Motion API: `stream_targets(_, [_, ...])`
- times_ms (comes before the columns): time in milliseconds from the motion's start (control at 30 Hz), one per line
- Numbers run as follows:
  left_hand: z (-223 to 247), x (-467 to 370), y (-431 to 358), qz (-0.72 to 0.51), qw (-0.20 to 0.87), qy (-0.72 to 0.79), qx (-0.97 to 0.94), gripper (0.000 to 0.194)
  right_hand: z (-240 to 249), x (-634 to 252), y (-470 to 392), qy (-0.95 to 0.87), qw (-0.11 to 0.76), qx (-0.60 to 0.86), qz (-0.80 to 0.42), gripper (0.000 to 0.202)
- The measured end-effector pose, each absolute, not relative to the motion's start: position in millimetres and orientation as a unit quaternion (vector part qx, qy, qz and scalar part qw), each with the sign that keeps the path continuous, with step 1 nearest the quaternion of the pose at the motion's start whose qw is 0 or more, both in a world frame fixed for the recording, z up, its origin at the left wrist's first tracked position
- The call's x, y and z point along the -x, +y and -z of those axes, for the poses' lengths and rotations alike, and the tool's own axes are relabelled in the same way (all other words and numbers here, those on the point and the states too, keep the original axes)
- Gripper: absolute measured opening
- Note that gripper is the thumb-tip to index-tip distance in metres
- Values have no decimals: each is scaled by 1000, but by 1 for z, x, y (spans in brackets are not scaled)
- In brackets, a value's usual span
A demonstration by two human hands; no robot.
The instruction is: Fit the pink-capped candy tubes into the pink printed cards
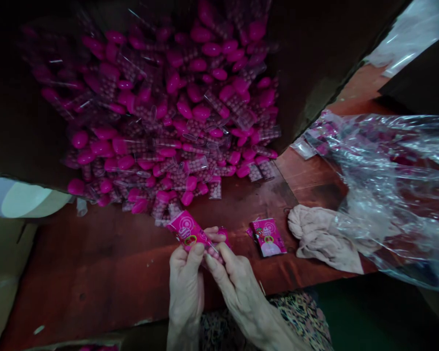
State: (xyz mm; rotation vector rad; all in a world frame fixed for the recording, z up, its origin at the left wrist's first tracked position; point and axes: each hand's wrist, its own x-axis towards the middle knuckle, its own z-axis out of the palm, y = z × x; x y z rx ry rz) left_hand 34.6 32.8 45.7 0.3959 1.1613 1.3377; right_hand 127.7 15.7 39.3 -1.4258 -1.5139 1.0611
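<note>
My left hand (187,273) is closed, its thumb and fingers pinching a pink printed sleeve (186,228) with a round pattern and a green-edged oval. From the sleeve's lower end sticks a clear tube of small pink balls (213,252). My right hand (237,275) is closed on that tube, thumb and forefinger against it; how far the tube reaches inside the sleeve is hidden. Behind the right fingers another pink printed piece (223,235) shows in part. Right of my hands, flat pink printed sleeves (269,237) lie on the reddish table (106,263).
Beyond my hands, a heap of clear ball-filled tubes with pink caps (183,109) spills from a dark box (307,73). To the right lie a crumpled pale cloth (322,236) and a clear plastic bag (398,195) with pink pieces. A pale bowl (31,200) stands at left.
</note>
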Motion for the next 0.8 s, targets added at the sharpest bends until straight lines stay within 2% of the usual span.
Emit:
stream_targets(233, [-48, -39, 33, -609, 611, 497, -98, 33, -46, -125, 22, -560, 423, 524, -482, 23])
stream_targets(567, [-47, -50, 26, -615, 614, 480, -117, 21, -47, -125, 17, -519, 428, 544, -501, 22])
stream_targets(800, [-48, -50, 31, -632, 582, 510, -38, 29, -42, -121, 18, -496, 401, 542, -547, 24])
